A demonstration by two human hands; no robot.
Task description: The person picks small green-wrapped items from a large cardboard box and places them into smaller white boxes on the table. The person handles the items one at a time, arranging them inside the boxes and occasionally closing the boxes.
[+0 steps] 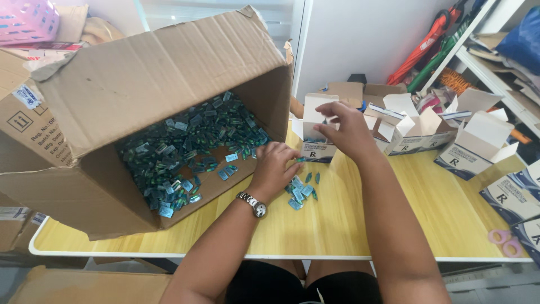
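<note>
A big cardboard box [140, 79] lies on its side on the yellow wooden table [337, 225], its mouth facing me and full of small green-and-silver blister strips [191, 141]. My left hand [274, 169], with a wristwatch, rests palm down on a little pile of those strips [298, 191] just outside the box. My right hand [349, 129] grips the top flap of a small white carton [316, 126] that stands open on the table behind the pile.
Several more open white cartons [478, 143] stand along the table's back and right side. Pink tape rings [506, 242] lie at the right edge. Shelves [495, 39] with clutter rise at the right; a pink basket [25, 19] sits top left.
</note>
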